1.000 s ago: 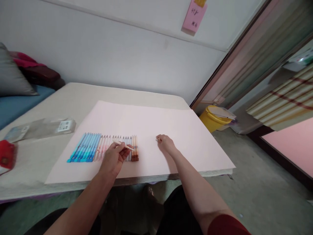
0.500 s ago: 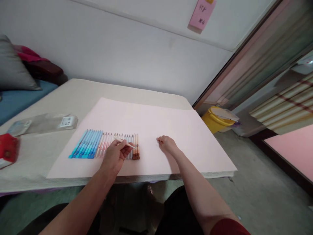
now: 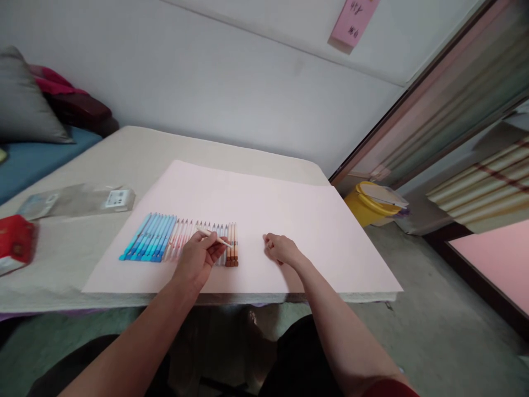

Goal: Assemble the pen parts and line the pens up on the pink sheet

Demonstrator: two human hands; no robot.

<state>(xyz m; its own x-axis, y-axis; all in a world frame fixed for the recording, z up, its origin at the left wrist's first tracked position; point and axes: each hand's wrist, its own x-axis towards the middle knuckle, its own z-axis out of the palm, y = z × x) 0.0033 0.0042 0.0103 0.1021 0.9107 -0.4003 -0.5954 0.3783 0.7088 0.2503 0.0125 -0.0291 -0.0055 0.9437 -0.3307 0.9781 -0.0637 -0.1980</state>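
My left hand (image 3: 201, 256) pinches a slim cream-coloured pen (image 3: 212, 236), held slanting above the row of pens, its thin end toward the right. Beneath and beside that hand, pens lie side by side: blue pens (image 3: 152, 237) at the left, pale pink and white pens (image 3: 178, 231) in the middle, partly covered by the hand, and orange pens with brown ends (image 3: 232, 245) at the right. Farther right, my right hand (image 3: 282, 249) is closed, its fingers curled, low over the pink sheet (image 3: 264, 193). What those fingers hold, if anything, is hidden.
A clear plastic wrapper (image 3: 78, 199) with a white label and a red packet (image 3: 17, 240) lie at the left of the cloth-covered table (image 3: 215, 148). Beyond its right side stands a yellow bucket (image 3: 367, 204) on the floor. A white wall (image 3: 206, 71) rises behind.
My right hand's fingers have turned and curled over farther, closer to the sheet. The left hand keeps the pen in nearly the same pose. The camera view has shifted slightly.
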